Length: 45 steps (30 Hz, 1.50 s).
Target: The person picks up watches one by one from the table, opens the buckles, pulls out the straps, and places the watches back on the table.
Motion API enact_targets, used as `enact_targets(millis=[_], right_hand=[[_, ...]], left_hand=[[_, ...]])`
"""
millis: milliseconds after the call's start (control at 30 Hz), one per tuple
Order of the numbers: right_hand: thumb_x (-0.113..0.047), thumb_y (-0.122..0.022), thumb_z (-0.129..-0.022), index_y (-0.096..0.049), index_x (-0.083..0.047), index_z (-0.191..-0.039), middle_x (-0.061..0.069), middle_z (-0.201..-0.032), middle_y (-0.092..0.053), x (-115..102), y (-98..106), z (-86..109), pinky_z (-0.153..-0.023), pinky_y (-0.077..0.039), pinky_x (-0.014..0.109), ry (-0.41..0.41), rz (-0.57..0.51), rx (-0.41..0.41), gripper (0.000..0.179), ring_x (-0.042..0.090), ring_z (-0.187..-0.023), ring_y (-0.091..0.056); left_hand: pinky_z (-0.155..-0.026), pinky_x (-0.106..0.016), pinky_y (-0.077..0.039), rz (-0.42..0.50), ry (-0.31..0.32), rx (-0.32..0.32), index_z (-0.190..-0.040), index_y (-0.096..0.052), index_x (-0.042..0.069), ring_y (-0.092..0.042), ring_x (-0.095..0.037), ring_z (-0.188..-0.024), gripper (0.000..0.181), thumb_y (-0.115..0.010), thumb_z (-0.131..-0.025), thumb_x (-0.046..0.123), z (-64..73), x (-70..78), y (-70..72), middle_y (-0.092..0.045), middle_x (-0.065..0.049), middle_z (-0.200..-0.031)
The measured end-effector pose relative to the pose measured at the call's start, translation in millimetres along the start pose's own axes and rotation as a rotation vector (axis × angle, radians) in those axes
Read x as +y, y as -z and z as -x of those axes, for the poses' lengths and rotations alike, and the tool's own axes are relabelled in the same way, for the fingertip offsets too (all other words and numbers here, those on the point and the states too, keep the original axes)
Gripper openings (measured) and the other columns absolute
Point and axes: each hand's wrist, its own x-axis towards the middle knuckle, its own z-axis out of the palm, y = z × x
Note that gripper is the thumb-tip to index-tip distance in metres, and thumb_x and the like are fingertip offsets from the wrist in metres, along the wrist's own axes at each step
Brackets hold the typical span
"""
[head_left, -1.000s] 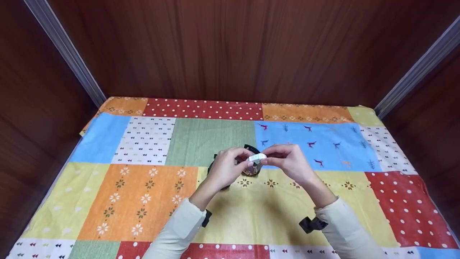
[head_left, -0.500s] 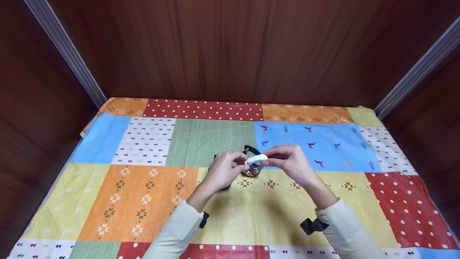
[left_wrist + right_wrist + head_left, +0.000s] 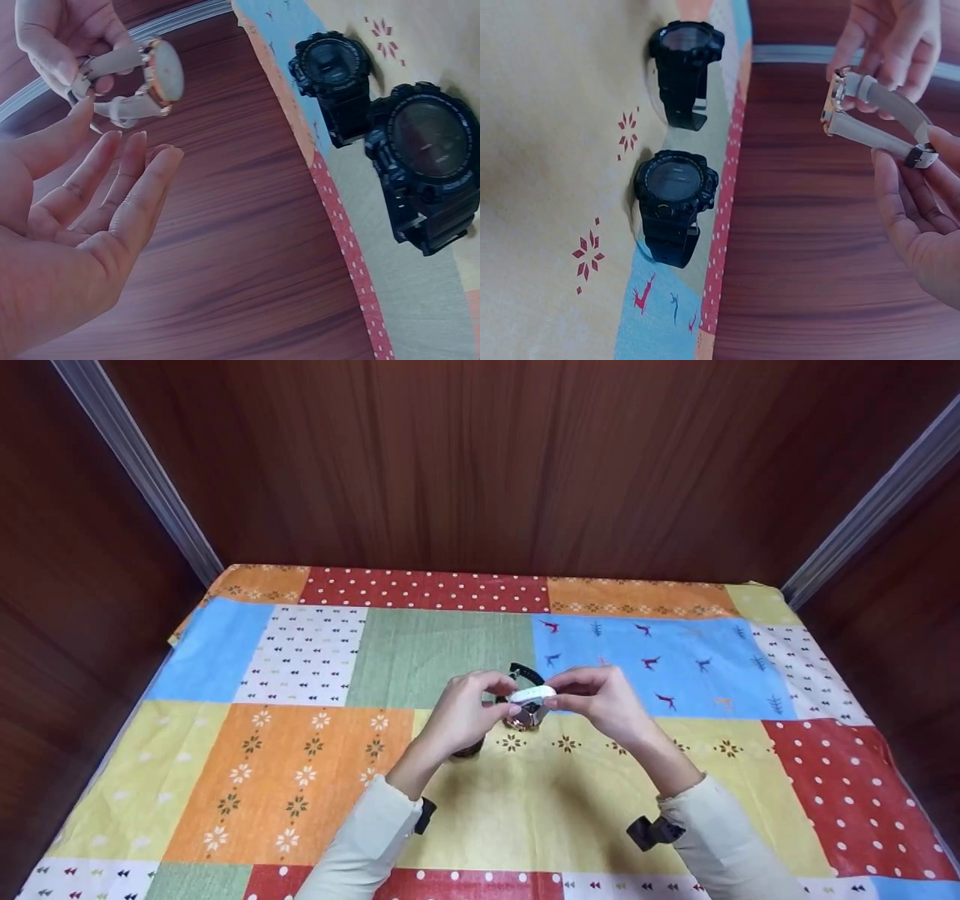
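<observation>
A white-strapped wristwatch (image 3: 533, 694) with a rose-gold case is held up between both hands in the head view. My left hand (image 3: 463, 706) has thumb and fingertips at its left end, by the strap near the case. My right hand (image 3: 602, 701) pinches the strap's buckle end, as the right wrist view shows, with the watch (image 3: 877, 105) looped as a ring. In the left wrist view the left hand (image 3: 90, 217) is in front, its fingers partly spread below the watch (image 3: 161, 75); their exact contact is hard to see.
Two black digital watches (image 3: 427, 150) (image 3: 679, 56) stand on the patchwork cloth (image 3: 300, 780) below the hands, partly hidden in the head view. Brown wood-grain panels (image 3: 480, 465) enclose the table at the back and sides.
The white-strapped watch has turned slightly and come down a little. My left hand has shifted slightly left, uncovering more of the black watch behind. The right hand has hardly moved.
</observation>
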Motion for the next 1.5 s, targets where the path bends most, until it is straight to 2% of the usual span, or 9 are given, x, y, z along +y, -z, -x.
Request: enact_targets(millis=[133, 300, 367, 600, 800, 1033, 1300, 1500], right_hand=[[-0.002, -0.070, -0.078, -0.067, 0.008, -0.095, 0.019, -0.091, -0.065, -1, -3, -0.5, -0.072, -0.052, 0.029, -0.001, 0.006, -0.014, 0.020, 0.014, -0.076, -0.064], [-0.003, -0.070, -0.078, -0.067, 0.007, -0.096, 0.018, -0.091, -0.066, -1, -5, -1.5, -0.072, -0.051, 0.029, 0.007, 0.040, -0.025, 0.020, 0.013, -0.076, -0.064], [-0.003, -0.070, -0.078, -0.067, 0.007, -0.096, 0.018, -0.092, -0.066, -1, -6, -2.1, -0.073, -0.051, 0.029, 0.015, 0.048, -0.035, 0.021, 0.013, -0.077, -0.064], [-0.002, -0.069, -0.079, -0.066, 0.008, -0.098, 0.019, -0.091, -0.066, -3, -7, -1.6, -0.072, -0.051, 0.028, 0.015, 0.048, -0.064, 0.022, 0.014, -0.078, -0.064], [0.001, -0.067, -0.079, -0.063, 0.011, -0.102, 0.020, -0.092, -0.065, -3, -8, -1.6, -0.073, -0.051, 0.028, 0.006, 0.017, -0.075, 0.025, 0.015, -0.080, -0.063], [0.001, -0.067, -0.079, -0.063, 0.010, -0.097, 0.019, -0.089, -0.066, -4, -8, -1.3, -0.073, -0.051, 0.027, -0.003, 0.028, -0.067, 0.020, 0.015, -0.078, -0.063], [0.002, -0.067, -0.078, -0.064, 0.010, -0.095, 0.018, -0.088, -0.066, -3, -9, -2.6, -0.072, -0.051, 0.027, 0.009, 0.030, -0.062, 0.019, 0.013, -0.077, -0.063], [0.001, -0.067, -0.079, -0.065, 0.009, -0.095, 0.018, -0.088, -0.066, -4, -10, -2.9, -0.071, -0.051, 0.026, 0.019, 0.041, -0.064, 0.019, 0.013, -0.076, -0.063]], left_hand=[[-0.081, -0.029, -0.049, 0.017, -0.007, 0.026, -0.099, -0.066, 0.005, -0.057, -0.017, -0.093, 0.017, -0.067, -0.082, 0.008, -0.9, 6.5, 0.1, -0.064, -0.005, -0.098], [-0.081, -0.034, -0.044, -0.040, -0.038, 0.039, -0.094, -0.069, 0.011, -0.057, -0.015, -0.092, 0.014, -0.069, -0.081, 0.015, -2.4, 13.2, -2.1, -0.065, 0.001, -0.095], [-0.080, -0.032, -0.043, -0.058, -0.047, 0.036, -0.092, -0.069, 0.012, -0.057, -0.014, -0.092, 0.012, -0.070, -0.081, 0.017, -3.0, 14.2, -3.3, -0.065, 0.002, -0.094], [-0.067, -0.026, -0.047, 0.008, -0.038, 0.025, -0.091, -0.068, 0.009, -0.058, -0.012, -0.074, 0.008, -0.067, -0.083, 0.012, -3.9, 13.6, -5.6, -0.065, 0.001, -0.087], [-0.066, -0.024, -0.048, 0.033, -0.023, 0.029, -0.089, -0.066, 0.007, -0.059, -0.008, -0.074, 0.005, -0.063, -0.085, 0.006, -2.9, 11.5, -5.0, -0.065, 0.000, -0.086], [-0.061, -0.022, -0.049, 0.053, -0.026, 0.023, -0.090, -0.065, 0.006, -0.060, -0.010, -0.072, 0.006, -0.063, -0.085, 0.006, -1.8, 10.3, -4.6, -0.065, -0.002, -0.085], [-0.068, -0.026, -0.046, 0.035, -0.021, 0.028, -0.088, -0.067, 0.012, -0.059, -0.008, -0.070, 0.005, -0.065, -0.084, 0.011, -1.9, 9.6, -5.8, -0.065, 0.005, -0.080], [-0.071, -0.027, -0.046, 0.008, -0.017, 0.044, -0.088, -0.068, 0.012, -0.057, -0.005, -0.071, 0.005, -0.065, -0.084, 0.011, -2.8, 10.3, -6.1, -0.064, 0.005, -0.081]])
